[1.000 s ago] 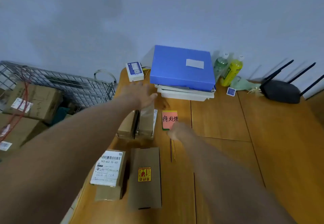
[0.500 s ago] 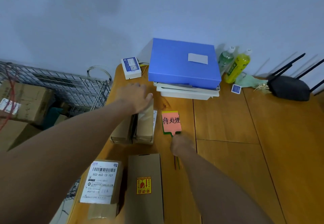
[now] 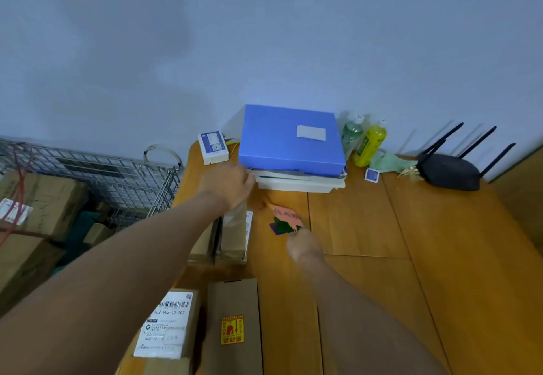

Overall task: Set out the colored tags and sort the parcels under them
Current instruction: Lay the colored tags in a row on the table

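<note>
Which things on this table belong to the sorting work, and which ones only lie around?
For the job: colored tags in right hand; upright parcels under left hand; flat parcels.

Lying about: blue box, bottles, router, white device, wire cart.

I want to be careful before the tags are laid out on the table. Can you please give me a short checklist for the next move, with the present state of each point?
1. Right hand has the tags: ok, it pinches them at their lower end.
2. Tags separated for laying out: not ok, the pink, green and purple ones fan out but overlap.
3. Writing on the pink tag readable: cannot tell, it is blurred.
4. Bare table to the right of the tags for a row: ok.
5. Left hand free: not ok, it rests on the far end of the upper parcels.
6. Near parcels within view for sorting: ok, two lie at the lower edge.
</note>
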Available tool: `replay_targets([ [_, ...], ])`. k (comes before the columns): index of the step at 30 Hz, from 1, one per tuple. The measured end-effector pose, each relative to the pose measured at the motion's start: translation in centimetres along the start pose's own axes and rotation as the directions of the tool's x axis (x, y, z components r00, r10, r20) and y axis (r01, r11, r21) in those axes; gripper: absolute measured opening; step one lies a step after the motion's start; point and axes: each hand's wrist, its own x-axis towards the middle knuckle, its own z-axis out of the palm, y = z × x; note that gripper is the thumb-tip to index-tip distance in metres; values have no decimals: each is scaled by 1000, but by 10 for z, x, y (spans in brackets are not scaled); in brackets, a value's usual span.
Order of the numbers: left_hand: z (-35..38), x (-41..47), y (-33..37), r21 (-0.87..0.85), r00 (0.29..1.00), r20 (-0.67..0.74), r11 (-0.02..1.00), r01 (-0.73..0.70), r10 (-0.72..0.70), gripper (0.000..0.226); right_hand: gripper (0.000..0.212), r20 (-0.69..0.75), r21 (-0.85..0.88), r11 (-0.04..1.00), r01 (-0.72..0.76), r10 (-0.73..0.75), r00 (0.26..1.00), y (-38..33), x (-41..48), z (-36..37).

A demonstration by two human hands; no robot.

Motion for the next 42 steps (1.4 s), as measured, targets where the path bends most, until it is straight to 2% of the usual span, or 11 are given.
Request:
replay_targets([
  [4, -33, -4, 26, -182, 981, 168, 974, 132, -102, 49, 21, -142, -1, 990, 143, -142, 980, -26, -25, -54],
  [7, -71, -5, 52, -456, 955, 248, 851, 262, -162, 47, 15, -235, 10, 947, 321, -309, 921, -56, -48, -102],
  [9, -98, -3, 68, -650, 940, 284, 682, 334, -189, 55, 14, -311, 23, 893, 449, -421, 852, -78, -69, -133],
  [13, -164, -9, 104, -931, 946, 319, 167, 325, -65, 57, 20, -461, -23, 816, 578, -522, 718, -120, -117, -183],
  [16, -214, -16, 125, -988, 987, 157, -9, 157, 30, 37, 17, -500, -55, 764, 643, -579, 645, -144, -156, -210],
  [20, -266, -27, 139, -999, 998, -52, 11, -52, -44, 23, 16, -494, -22, 709, 705, -621, 609, -165, -193, -240],
  [24, -292, -36, 138, -987, 980, -158, 54, -152, -121, 12, 26, -478, 382, 576, 723, -546, 688, -175, -212, -276],
  [26, -297, -40, 136, -982, 975, -184, 72, -176, -123, 11, 31, -520, 469, 521, 713, -490, 700, -178, -217, -295],
  [29, -297, -44, 137, -979, 976, -202, 60, -197, -81, 10, 40, -563, 442, 517, 733, -476, 676, -185, -222, -313],
  [33, -298, -48, 140, -979, 979, -202, -2, -202, 2, 14, 26, -607, 430, 487, 760, -467, 643, -194, -222, -322],
  [42, -280, -40, 133, -978, 991, -134, -164, -130, 15, 10, 21, -580, 484, 479, 732, -451, 678, -184, -205, -324],
])
